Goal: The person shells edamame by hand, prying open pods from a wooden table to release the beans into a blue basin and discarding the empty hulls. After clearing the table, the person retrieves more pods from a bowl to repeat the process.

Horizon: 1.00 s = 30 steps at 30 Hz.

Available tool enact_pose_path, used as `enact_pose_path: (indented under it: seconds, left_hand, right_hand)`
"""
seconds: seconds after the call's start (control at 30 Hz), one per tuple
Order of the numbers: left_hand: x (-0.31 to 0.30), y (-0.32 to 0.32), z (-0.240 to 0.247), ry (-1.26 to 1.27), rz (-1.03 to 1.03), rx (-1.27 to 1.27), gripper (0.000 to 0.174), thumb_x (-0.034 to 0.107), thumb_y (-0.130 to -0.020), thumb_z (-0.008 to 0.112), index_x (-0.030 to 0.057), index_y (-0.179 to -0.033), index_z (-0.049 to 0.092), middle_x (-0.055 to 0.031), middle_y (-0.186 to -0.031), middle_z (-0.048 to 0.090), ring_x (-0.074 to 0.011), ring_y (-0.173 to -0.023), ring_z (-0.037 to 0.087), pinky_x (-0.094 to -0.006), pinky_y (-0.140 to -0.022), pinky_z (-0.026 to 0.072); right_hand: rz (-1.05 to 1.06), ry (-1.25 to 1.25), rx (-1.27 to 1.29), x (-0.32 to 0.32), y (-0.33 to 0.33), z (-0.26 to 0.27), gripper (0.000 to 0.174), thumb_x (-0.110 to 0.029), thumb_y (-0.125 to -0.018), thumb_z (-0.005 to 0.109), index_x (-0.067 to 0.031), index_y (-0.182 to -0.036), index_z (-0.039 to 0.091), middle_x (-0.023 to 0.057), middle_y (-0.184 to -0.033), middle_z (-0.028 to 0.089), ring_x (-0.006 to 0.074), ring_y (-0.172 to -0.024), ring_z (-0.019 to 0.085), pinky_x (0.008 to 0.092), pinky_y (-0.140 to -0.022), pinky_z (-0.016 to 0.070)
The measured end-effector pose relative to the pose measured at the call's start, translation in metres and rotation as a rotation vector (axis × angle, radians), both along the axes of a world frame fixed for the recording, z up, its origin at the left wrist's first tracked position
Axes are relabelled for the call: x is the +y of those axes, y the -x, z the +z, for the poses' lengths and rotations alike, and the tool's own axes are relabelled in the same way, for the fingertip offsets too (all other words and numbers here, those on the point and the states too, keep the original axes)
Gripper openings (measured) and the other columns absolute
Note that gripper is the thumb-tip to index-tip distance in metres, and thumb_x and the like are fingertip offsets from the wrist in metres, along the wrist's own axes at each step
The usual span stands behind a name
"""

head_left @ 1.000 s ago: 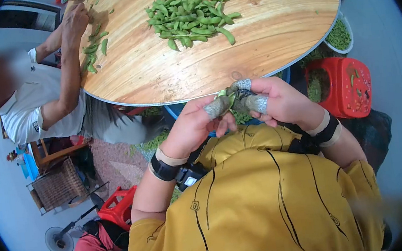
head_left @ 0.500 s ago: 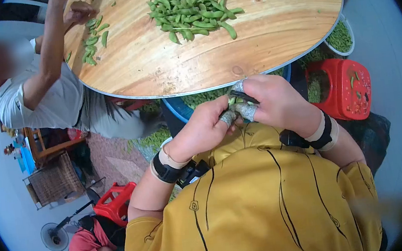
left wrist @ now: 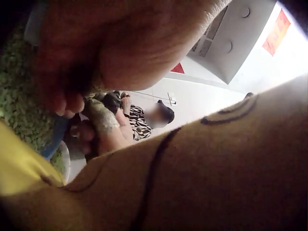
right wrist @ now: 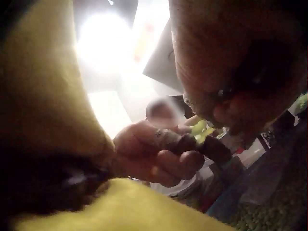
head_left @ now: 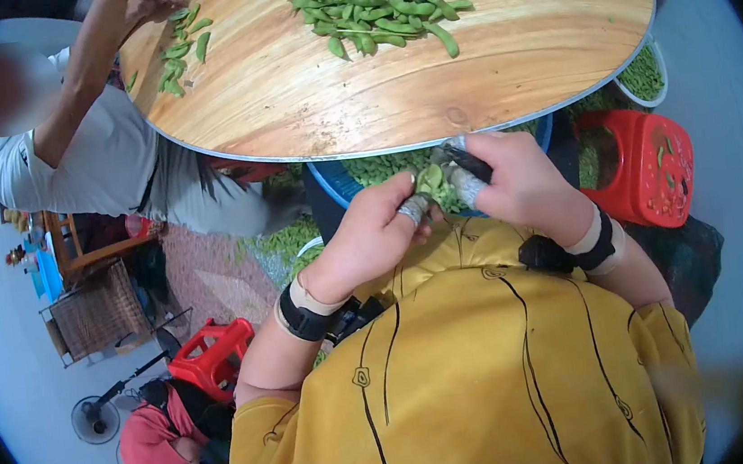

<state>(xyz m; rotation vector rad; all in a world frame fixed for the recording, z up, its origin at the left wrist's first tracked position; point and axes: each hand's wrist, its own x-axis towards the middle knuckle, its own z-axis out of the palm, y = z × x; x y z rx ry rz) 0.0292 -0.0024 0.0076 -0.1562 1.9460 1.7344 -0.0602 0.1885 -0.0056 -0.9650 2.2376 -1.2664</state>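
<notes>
Near the table edge, my left hand [head_left: 371, 232] pinches a green soybean pod [right wrist: 198, 131] between taped thumb and curled fingers. My right hand [head_left: 520, 176] meets it from the other side, fingers curled in at the pod. Grey tape wraps fingers of both hands, with a dark strip along the right thumb. Both hands are over a blue basin [head_left: 330, 182] of shelled green beans [head_left: 383, 166]. In the left wrist view the left palm hides much of the work. The right wrist view is dark around the right fingers.
A round wooden table [head_left: 268, 107] bears a heap of soybean pods [head_left: 375, 5]. At left, a person in a light shirt [head_left: 114, 150] reaches over it. To the right stand a red stool [head_left: 645, 167] and a white bowl of beans [head_left: 642, 74]. A fan [head_left: 95, 420] is at lower left.
The hands have parted slightly, and more green shows between them. The head view has shifted, so the table sits higher. The person at left has moved an arm farther over the table.
</notes>
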Motion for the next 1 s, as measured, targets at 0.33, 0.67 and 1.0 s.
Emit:
enact_pose_path:
  seconds: [0.33, 0.67, 1.0]
  left_hand:
    - [0.005, 0.003, -0.009, 0.436, -0.085, 0.324, 0.018, -0.002, -0.083, 0.044, -0.0008, -0.095, 0.057, -0.0123, -0.081, 0.059, -0.0192, -0.073, 0.059, -0.0294, -0.067, 0.0473]
    - [-0.002, 0.005, -0.001, 0.507, 0.146, 0.61, 0.014, 0.003, -0.074, 0.057, -0.0031, -0.088, 0.058, -0.0162, -0.076, 0.054, -0.0344, -0.071, 0.054, -0.0351, -0.065, 0.0458]
    - [0.008, 0.008, -0.001, 0.731, -0.05, 0.832, 0.013, 0.004, -0.073, 0.067, -0.0011, -0.083, 0.06, -0.0144, -0.072, 0.054, -0.034, -0.063, 0.056, -0.0374, -0.056, 0.0452]
  right_hand:
    - [-0.096, 0.037, -0.093, -0.004, -0.009, 0.005, 0.016, -0.009, -0.073, 0.062, 0.0016, -0.082, 0.053, 0.0224, -0.072, 0.055, 0.0398, -0.067, 0.055, 0.0388, -0.06, 0.0447]
    - [-0.221, 0.169, -0.398, -0.001, -0.012, -0.002, 0.022, -0.003, -0.075, 0.058, 0.0033, -0.097, 0.058, 0.0158, -0.076, 0.061, 0.0212, -0.067, 0.058, 0.032, -0.065, 0.0466]
    - [-0.29, 0.322, -0.775, -0.002, -0.012, 0.015, 0.035, 0.004, -0.078, 0.053, 0.0017, -0.112, 0.055, -0.0009, -0.079, 0.057, 0.0033, -0.062, 0.048, 0.0207, -0.053, 0.0409]
